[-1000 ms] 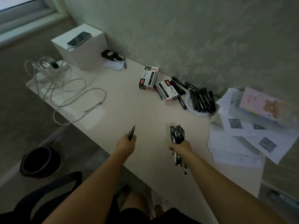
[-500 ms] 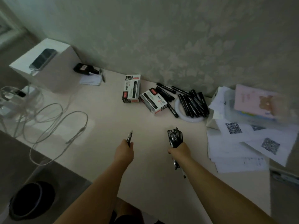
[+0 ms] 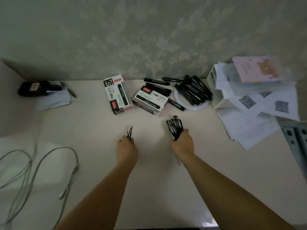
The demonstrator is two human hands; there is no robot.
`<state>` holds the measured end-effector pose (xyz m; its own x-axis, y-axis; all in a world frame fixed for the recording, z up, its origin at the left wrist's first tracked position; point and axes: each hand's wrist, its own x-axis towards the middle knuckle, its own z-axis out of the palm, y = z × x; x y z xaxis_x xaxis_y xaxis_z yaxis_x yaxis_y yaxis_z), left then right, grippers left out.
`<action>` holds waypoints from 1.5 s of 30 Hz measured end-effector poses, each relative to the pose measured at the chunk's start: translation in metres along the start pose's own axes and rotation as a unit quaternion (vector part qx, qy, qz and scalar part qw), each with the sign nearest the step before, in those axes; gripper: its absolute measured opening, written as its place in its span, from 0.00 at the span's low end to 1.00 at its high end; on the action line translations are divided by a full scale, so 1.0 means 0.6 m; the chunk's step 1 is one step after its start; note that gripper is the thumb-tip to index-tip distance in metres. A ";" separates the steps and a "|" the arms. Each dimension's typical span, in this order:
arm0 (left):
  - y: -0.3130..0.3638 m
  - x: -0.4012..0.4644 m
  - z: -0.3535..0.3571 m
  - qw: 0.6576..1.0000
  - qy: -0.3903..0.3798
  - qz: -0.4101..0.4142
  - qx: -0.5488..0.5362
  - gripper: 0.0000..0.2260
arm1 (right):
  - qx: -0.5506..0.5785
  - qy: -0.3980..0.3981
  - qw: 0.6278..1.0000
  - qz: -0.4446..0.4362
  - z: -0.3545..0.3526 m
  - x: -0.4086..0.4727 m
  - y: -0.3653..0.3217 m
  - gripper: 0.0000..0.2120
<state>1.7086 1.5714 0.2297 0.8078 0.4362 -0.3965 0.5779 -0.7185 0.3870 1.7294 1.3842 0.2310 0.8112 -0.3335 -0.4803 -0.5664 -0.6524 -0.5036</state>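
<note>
Grip check: my right hand [image 3: 182, 145] is curled tight round a thick bundle of pens [image 3: 174, 127], whose ends fan out above the knuckles. My left hand [image 3: 127, 148] is closed on a smaller lot [image 3: 129, 132], two or three pens as far as I can tell, poking up past the fingers. Both fists sit mid-desk [image 3: 99, 180], well apart from each other. The forearms are stretched straight ahead with the backs of the hands toward me. I can't tell if the fists rest on the surface or hang just over it.

Progress, my read: these pens are gathered and in hand. What's left is joining the two lots or putting them away, likely near the two marker boxes [image 3: 150, 102] lying just beyond my hands. Box flaps are unclear.

Further back, loose black markers [image 3: 192, 90] lie heaped by the wall, some across a white ring [image 3: 191, 107], none touched. There's a paper stack [image 3: 249, 127] at right and a grey cable [image 3: 49, 163] looped at left.
</note>
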 end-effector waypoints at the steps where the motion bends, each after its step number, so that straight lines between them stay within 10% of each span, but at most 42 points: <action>1: -0.008 0.009 -0.001 1.000 0.007 0.010 0.013 0.15 | -0.011 0.016 1.000 -0.006 0.007 -0.004 -0.004 0.20; 19: -0.033 0.038 0.080 0.956 0.240 0.101 0.138 0.21 | -0.202 0.264 0.928 -0.166 0.090 0.023 0.030 0.41; 26: -0.046 0.061 0.063 0.952 0.221 0.161 0.136 0.25 | -0.200 0.259 0.923 -0.201 0.087 0.039 0.042 0.51; 45: -0.091 0.040 0.071 0.901 0.301 0.310 0.044 0.18 | -0.260 0.347 0.802 -0.410 0.127 -0.023 0.058 0.10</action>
<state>1.6918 1.5980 0.1635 0.9044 0.1321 0.4058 0.0047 -0.9539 0.3001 1.6877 1.4179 0.1655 0.8681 0.1722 0.4655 0.1898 -0.9818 0.0093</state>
